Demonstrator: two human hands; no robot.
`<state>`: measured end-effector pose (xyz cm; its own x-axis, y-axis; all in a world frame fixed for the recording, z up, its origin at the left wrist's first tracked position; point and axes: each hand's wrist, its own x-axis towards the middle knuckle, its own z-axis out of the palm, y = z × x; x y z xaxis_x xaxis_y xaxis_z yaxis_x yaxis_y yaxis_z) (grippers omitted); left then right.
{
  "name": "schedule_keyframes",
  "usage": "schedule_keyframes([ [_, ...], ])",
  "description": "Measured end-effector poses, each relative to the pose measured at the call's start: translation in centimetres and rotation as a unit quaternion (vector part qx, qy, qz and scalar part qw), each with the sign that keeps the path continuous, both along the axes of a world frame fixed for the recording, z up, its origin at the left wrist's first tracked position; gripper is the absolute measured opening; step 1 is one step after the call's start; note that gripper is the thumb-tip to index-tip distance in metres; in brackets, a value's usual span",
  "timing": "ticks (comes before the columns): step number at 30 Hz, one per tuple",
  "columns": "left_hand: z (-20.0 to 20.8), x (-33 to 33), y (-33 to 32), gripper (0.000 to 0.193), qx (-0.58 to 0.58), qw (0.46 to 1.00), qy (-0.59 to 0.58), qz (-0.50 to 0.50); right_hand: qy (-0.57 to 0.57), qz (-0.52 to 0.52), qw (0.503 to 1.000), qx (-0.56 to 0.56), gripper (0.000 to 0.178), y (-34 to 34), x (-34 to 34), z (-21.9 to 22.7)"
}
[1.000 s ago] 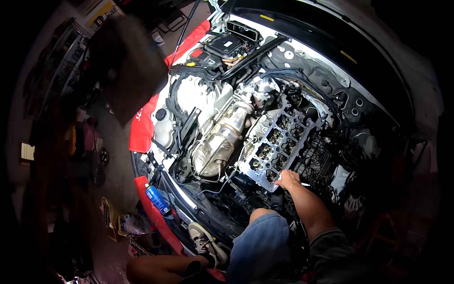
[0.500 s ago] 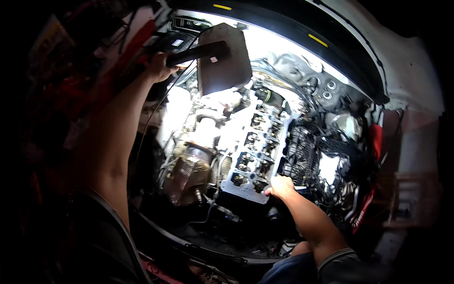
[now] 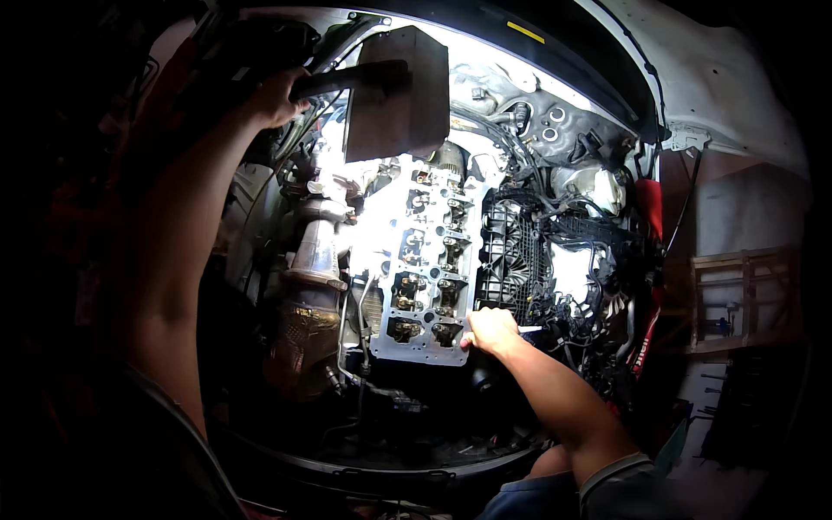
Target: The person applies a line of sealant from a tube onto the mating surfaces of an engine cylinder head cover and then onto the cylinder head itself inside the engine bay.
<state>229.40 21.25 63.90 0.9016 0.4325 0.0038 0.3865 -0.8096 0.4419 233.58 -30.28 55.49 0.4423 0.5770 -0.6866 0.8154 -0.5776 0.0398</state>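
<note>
My left hand [image 3: 279, 100] is closed round the dark handle of a work light [image 3: 399, 113], whose flat, box-like head hangs over the far end of the engine and shines down on it. My right hand [image 3: 492, 331] is closed at the near right corner of the exposed cylinder head [image 3: 420, 351], thumb against its edge. A pale pointed piece [image 3: 530, 328] shows beside the right fist; whether it belongs to something held I cannot tell. Valve gear lies in several open pockets of the cylinder head.
Left of the cylinder head runs a metal exhaust part [image 3: 317, 251] with a crinkled heat shield [image 3: 303, 342]. Black ribbed plastic [image 3: 511, 251] and wiring sit to its right. The raised hood [image 3: 598, 61] arches above; a wooden frame [image 3: 745, 299] stands at the far right.
The view has shifted, so the engine sits further left and more upright. The left hand still holds the light over it, and the right hand remains at the same corner.
</note>
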Motion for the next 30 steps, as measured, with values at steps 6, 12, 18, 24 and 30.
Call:
schedule_keyframes([
  [6,-3.8,-3.3,1.9,0.045,-0.007,0.999,0.044,-0.016,0.020,-0.020,0.999,-0.040,0.053,1.0,0.2,0.0],
  [12,-6.3,-4.9,3.0,0.037,0.055,0.993,-0.084,-0.055,0.002,-0.010,0.999,-0.030,0.055,1.1,-0.2,-0.1],
  [18,-6.7,-9.5,-0.6,0.054,0.003,0.993,-0.116,0.031,-0.008,-0.035,0.999,-0.036,0.052,0.3,-0.2,-0.6],
  [24,-3.8,-16.2,-2.6,0.062,0.283,0.953,0.035,0.100,-0.043,-0.027,0.998,-0.048,0.053,0.7,-0.2,-0.7],
  [30,-5.5,-15.9,-1.2,0.076,0.203,0.965,-0.002,0.168,-0.083,-0.068,0.982,-0.154,0.060,2.6,-2.4,3.6],
])
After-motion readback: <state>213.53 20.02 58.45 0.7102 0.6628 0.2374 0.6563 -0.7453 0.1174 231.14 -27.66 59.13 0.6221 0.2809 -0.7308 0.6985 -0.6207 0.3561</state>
